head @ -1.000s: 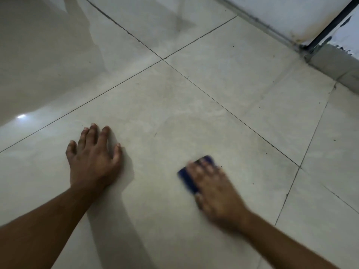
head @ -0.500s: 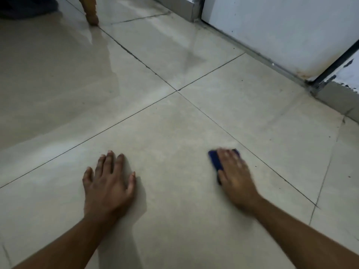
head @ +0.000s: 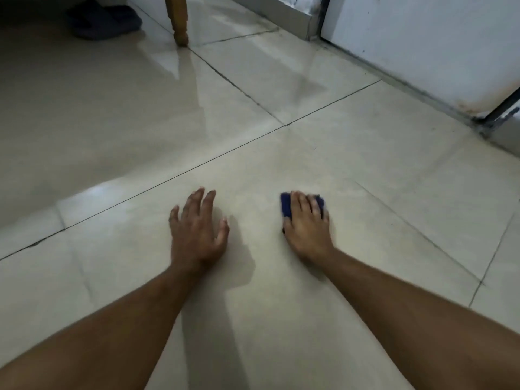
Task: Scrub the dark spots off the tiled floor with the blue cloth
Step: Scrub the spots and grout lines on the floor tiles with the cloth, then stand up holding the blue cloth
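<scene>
Near the frame's centre the right hand is pressing the blue cloth flat-fingered onto the tiled floor while the left hand is bracing, spread open, with scrubbing seemingly midway, as faint specks are lingering at centre right.

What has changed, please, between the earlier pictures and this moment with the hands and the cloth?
The right hand has slid the blue cloth along the tiled floor, nearer the left hand. The view has tipped up, showing a wooden leg and a dark slipper. The left hand stays flat on the tile; the right keeps pressing the cloth.
</scene>
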